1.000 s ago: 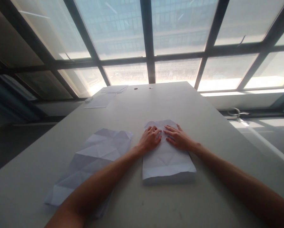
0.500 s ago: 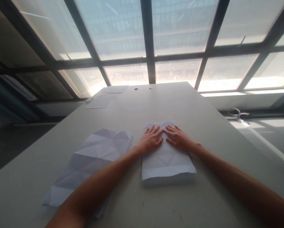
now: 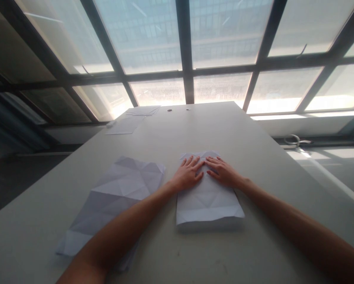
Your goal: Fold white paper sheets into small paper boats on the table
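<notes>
Now both hands (image 3: 205,173) flat on folded paper (image 3: 208,199)

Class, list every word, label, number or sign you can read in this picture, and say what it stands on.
None can be read. The folded paper under the left hand and right hand is blank, as are the creased sheet and the far papers.

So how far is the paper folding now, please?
Done: the folded sheet already carries creases and a turned-up near edge. In hand: the left hand and right hand press flat on its far end, fingers spread. Left: its far edge looks uneven, so that fold seems unfinished. The creased sheet beside it lies unfolded under the left forearm.
</notes>
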The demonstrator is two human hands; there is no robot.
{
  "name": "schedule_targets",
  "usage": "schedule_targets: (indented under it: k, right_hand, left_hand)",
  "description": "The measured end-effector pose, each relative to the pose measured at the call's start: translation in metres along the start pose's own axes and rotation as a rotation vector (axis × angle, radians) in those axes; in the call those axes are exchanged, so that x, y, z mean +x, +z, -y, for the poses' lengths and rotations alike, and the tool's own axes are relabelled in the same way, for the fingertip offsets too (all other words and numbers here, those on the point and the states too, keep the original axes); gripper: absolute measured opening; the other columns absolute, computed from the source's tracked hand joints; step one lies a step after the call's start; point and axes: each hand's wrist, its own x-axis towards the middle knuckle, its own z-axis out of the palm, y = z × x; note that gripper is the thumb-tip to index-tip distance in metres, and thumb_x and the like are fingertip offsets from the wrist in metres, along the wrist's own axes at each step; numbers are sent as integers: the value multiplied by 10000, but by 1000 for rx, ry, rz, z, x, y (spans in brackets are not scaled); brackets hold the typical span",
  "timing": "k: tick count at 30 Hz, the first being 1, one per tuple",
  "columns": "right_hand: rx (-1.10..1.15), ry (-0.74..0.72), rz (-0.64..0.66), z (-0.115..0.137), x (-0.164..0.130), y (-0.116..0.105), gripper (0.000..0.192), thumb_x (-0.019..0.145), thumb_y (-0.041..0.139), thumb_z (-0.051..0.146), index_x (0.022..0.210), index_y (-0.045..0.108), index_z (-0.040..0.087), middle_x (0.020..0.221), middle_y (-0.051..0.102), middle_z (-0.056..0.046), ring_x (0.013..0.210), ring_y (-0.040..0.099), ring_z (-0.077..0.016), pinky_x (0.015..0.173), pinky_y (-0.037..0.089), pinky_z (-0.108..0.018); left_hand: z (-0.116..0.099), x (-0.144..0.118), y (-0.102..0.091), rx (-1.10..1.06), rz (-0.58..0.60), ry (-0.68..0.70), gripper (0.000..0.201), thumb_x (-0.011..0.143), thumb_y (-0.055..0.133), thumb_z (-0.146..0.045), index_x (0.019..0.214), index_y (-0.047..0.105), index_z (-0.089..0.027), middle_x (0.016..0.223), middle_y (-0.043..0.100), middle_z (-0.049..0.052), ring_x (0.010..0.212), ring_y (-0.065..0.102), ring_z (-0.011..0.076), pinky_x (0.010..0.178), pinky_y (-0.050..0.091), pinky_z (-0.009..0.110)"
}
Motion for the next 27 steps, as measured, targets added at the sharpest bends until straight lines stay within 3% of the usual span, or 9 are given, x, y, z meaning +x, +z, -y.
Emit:
schedule_targets:
  k: [21,27]
  right_hand:
    - [-19,38,33,1,1,1,529,979,406,360,1464,411,148,1521,385,-139,1427,311,-235,1172,229,-453]
    - [-111,202,4,0,1,1,520,972,417,347,1438,442,119,1515,386,-163,1419,327,-252,1162,237,-460]
  left_hand:
    - [-1,-1,-3,0,7,-8,549,984,362,-477,1503,314,-305,1581,287,45,1469,196,276,1173,179,504]
    - [-2,-1,-4,4,15,-12,532,984,370,-463,1488,353,-295,1583,283,51,1466,201,286,1169,189,513]
